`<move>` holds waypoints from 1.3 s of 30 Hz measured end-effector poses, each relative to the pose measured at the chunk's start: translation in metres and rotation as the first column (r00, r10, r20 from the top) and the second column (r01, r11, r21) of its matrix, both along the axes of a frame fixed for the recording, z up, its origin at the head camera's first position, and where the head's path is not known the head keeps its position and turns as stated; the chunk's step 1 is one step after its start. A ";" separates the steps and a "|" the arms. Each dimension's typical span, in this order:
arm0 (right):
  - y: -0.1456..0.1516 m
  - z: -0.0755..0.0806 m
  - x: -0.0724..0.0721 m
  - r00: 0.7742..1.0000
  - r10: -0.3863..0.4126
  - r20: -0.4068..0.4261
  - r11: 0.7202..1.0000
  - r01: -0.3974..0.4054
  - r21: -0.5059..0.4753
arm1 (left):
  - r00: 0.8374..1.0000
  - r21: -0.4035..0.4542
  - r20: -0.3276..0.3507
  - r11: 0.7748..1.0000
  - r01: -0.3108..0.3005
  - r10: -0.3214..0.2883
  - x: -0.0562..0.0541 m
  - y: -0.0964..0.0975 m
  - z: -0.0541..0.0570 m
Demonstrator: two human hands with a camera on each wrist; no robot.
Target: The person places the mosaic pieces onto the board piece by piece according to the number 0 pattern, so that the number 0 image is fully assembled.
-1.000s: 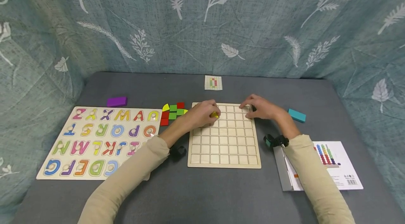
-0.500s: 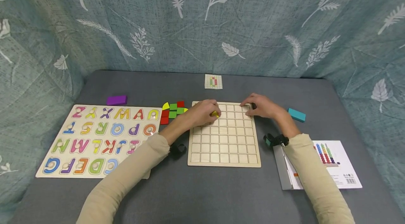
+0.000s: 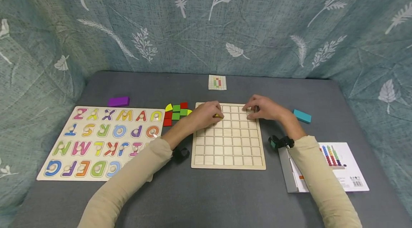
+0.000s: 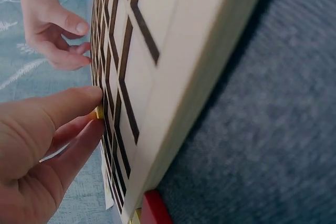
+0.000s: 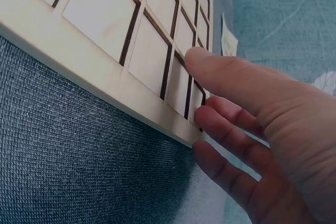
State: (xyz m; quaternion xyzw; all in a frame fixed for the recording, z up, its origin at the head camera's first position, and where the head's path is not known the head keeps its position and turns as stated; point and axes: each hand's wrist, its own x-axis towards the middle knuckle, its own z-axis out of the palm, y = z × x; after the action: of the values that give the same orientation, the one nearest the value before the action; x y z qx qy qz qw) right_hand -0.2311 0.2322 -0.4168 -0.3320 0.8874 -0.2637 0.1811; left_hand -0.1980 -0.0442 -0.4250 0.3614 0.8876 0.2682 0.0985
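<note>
A dark grey table (image 3: 225, 199) fills the foreground. Nearest on the right, a white box (image 3: 349, 174) lies under the right sleeve (image 3: 325, 181); its contents do not show. On the left, a letter board (image 3: 77, 138) holds knobbed letters (image 3: 97, 171) in matching slots, some hidden by the left sleeve (image 3: 125, 185). Between them lies the grid board (image 3: 228, 166), probably centred so both hands reach it. Over its far part, left of centre, the left hand (image 3: 206, 116) pinches a yellow piece (image 4: 100, 112), seemingly for fine control; whether it lies in a cell I cannot tell. The right hand (image 3: 265, 108), fingers loosely bent and grasping nothing, is at the far right corner, perhaps to steady it. Coloured pieces (image 3: 176, 108) lie just beside the left edge, likely for easy reach. Beyond, a picture card (image 3: 217, 82) lies before the leafy curtain (image 3: 199, 45)
</note>
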 end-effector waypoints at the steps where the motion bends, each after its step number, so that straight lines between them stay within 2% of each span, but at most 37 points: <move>1: 0.000 0.000 0.000 1.000 0.002 0.004 1.000 -0.002 0.000 | 1.000 -0.003 -0.002 1.000 0.001 -0.001 0.000 0.000 0.000; 6: 0.000 -0.002 0.000 1.000 0.002 0.029 1.000 -0.002 0.005 | 0.997 -0.052 -0.066 0.998 0.026 -0.030 0.003 -0.002 0.000; 10: 0.000 -0.001 0.001 0.999 0.005 0.037 1.000 -0.006 0.009 | 0.995 -0.106 -0.097 0.994 0.012 -0.022 0.009 -0.008 0.005; 14: -0.001 0.000 0.003 0.998 0.005 0.060 1.000 -0.005 0.011 | 0.995 -0.114 -0.098 0.993 -0.021 0.010 0.018 -0.024 0.010; 18: -0.002 0.001 0.004 0.997 0.003 0.079 1.000 -0.005 0.024 | 0.992 -0.081 -0.113 0.995 -0.058 0.048 0.031 -0.047 0.013; 25: -0.006 0.002 0.005 0.998 0.021 0.057 0.997 -0.025 0.067 | 0.980 -0.104 -0.100 0.978 -0.183 0.173 0.054 -0.084 0.015; 30: -0.008 0.006 0.006 1.000 0.014 -0.018 0.991 -0.011 0.132 | 0.965 -0.089 -0.075 0.962 -0.257 0.251 0.057 -0.100 0.014; 33: -0.010 0.006 0.006 0.999 0.021 -0.047 0.985 -0.013 0.172 | 0.959 -0.084 -0.053 0.956 -0.280 0.277 0.056 -0.106 0.014; 39: -0.013 0.006 0.006 0.999 0.022 -0.030 0.973 -0.014 0.229 | 0.952 -0.096 -0.030 0.947 -0.306 0.305 0.052 -0.113 0.014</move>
State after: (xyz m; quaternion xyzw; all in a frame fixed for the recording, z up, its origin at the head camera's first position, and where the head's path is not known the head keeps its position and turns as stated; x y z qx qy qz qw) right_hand -0.2251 0.2196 -0.4112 -0.3211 0.9116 -0.1528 0.2063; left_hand -0.1456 -0.1570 -0.4109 0.2163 0.9457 0.2330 0.0673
